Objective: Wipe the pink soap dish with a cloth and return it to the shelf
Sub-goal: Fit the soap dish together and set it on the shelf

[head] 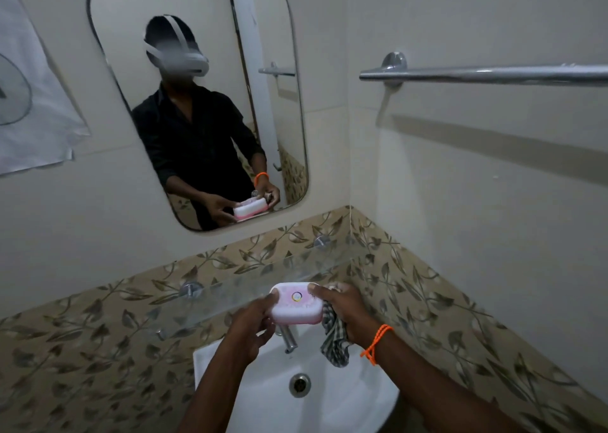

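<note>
A clear glass shelf (230, 287) runs along the leaf-patterned tile band on the wall, held by round metal brackets (190, 289). It sits above a white sink (329, 399). Whether the pink soap dish (296, 304) touches the shelf cannot be told.

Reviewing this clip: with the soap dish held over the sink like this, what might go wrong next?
The pink soap dish is pinched only at its ends by the left hand and right hand above the basin; a slip would likely drop it there. The right hand also bunches the checked cloth, so its hold may be weak. The glass shelf looks narrow, so a careless return could tip the dish off.
</note>
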